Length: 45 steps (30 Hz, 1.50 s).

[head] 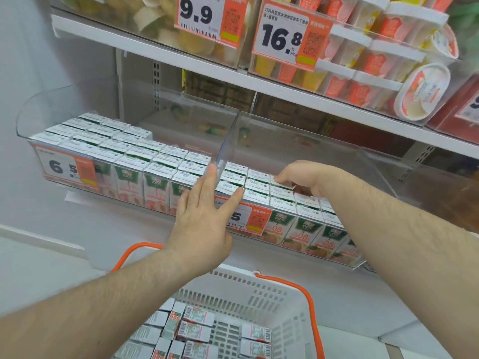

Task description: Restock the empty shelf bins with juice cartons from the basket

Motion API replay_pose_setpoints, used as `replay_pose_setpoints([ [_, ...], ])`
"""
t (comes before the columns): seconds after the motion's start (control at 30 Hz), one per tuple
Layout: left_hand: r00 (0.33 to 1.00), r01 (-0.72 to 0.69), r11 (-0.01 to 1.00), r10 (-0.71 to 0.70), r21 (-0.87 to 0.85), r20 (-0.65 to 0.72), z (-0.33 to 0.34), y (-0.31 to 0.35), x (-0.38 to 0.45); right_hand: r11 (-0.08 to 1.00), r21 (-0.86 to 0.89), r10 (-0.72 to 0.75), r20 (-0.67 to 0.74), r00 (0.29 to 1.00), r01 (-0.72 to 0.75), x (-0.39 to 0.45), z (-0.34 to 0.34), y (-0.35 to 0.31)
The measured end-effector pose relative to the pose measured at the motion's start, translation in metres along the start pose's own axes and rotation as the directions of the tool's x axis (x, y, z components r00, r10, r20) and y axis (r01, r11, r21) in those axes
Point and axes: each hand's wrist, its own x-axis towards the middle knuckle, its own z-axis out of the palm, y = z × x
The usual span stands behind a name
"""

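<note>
- A person stands at a chilled store shelf, both bare arms reaching forward over a white basket (285,301) with orange handles that sits below the shelf.
- 2 clear plastic bins sit side by side on the shelf. The left bin (39,117) is mostly packed with upright juice cartons (145,156), leaving a gap at the back right. The right bin (375,161) has cartons only along its front rows; the space behind them is bare, so this looks like the bin being filled.
- The left hand (204,218) is flat, fingers straight and released, holding nothing. Its fingertips touch the bin edge where the 2 bins meet and the carton tops just beside it, seemingly to steady the bin or keep the rows square.
- The right hand (305,177) reaches into the right bin, fingers curled down onto a carton top (281,181) at the back of the filled rows. It appears to be seating or nudging a carton into line; whether it truly grasps the carton I cannot tell.
- More cartons (194,330) lie flat in the basket, so restocking is not finished.
- Orange price tags (66,167) hang on the bin fronts, and tubs (420,92) fill the shelf above.
</note>
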Motion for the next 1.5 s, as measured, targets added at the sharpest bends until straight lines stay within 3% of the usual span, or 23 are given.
replay_pose_setpoints([
  [0.2, 0.999, 0.001, 1.0, -0.001, -0.005, 0.04, -0.005, 0.001, -0.003, 0.992, -0.122, -0.024, -0.043, 0.999, 0.018, -0.017, 0.004, -0.004],
  [0.3, 1.0, -0.002, 0.997, 0.004, -0.077, 0.028, -0.008, 0.002, -0.008, 0.956, -0.286, -0.138, -0.234, 0.962, 0.068, -0.03, 0.008, -0.009],
  [0.37, 0.998, -0.05, 0.995, 0.047, -0.086, -0.04, -0.005, 0.004, -0.015, 0.938, -0.329, -0.261, -0.473, 0.841, 0.106, -0.046, 0.016, -0.007],
  [0.43, 0.976, -0.176, 0.982, 0.164, -0.072, -0.142, 0.001, 0.005, -0.024, 0.902, -0.349, -0.429, -0.64, 0.638, 0.256, -0.068, 0.033, 0.001],
  [0.5, 0.941, -0.301, 0.952, 0.288, -0.055, -0.176, 0.009, 0.002, -0.032, 0.759, -0.413, -0.622, -0.689, 0.372, 0.503, -0.09, 0.06, 0.014],
  [0.53, 0.938, -0.332, 0.942, 0.323, -0.053, -0.125, 0.014, 0.001, -0.036, 0.665, -0.44, -0.688, -0.674, 0.267, 0.603, -0.101, 0.076, 0.022],
  [0.57, 0.941, -0.337, 0.939, 0.335, -0.065, -0.043, 0.019, -0.001, -0.041, 0.591, -0.445, -0.734, -0.643, 0.219, 0.673, -0.107, 0.093, 0.033],
  [0.6, 0.94, -0.331, 0.94, 0.337, -0.086, 0.062, 0.023, -0.003, -0.045, 0.554, -0.425, -0.762, -0.606, 0.229, 0.716, -0.111, 0.111, 0.045],
  [0.63, 0.926, -0.325, 0.941, 0.337, -0.095, 0.172, 0.029, -0.005, -0.05, 0.559, -0.386, -0.775, -0.558, 0.297, 0.734, -0.113, 0.13, 0.058],
  [0.8, 0.794, -0.319, 0.945, 0.225, 0.072, 0.565, 0.065, -0.027, -0.072, 0.781, -0.233, -0.622, -0.218, 0.752, 0.579, -0.092, 0.197, 0.119],
  [0.93, 0.702, -0.285, 0.946, 0.095, 0.156, 0.706, 0.106, -0.049, -0.085, 0.901, -0.242, -0.368, 0.011, 0.93, 0.359, -0.056, 0.23, 0.161],
  [1.07, 0.68, -0.175, 0.975, 0.02, 0.137, 0.733, 0.165, -0.051, -0.091, 0.946, -0.288, -0.106, 0.153, 0.983, 0.147, -0.028, 0.255, 0.197],
  [1.17, 0.667, -0.095, 0.992, 0.001, 0.084, 0.745, 0.212, -0.043, -0.098, 0.921, -0.366, -0.026, 0.283, 0.959, 0.132, -0.021, 0.273, 0.214],
  [1.27, 0.629, -0.082, 0.993, -0.01, 0.08, 0.778, 0.254, -0.036, -0.105, 0.848, -0.481, -0.043, 0.355, 0.934, 0.222, -0.015, 0.296, 0.23],
  [1.4, 0.612, -0.183, 0.977, 0.024, 0.112, 0.791, 0.29, -0.033, -0.11, 0.663, -0.652, -0.12, 0.392, 0.912, 0.367, -0.012, 0.326, 0.246],
  [1.5, 0.603, -0.258, 0.956, 0.044, 0.142, 0.796, 0.309, -0.035, -0.111, 0.591, -0.707, -0.133, 0.391, 0.911, 0.39, -0.009, 0.343, 0.251],
])
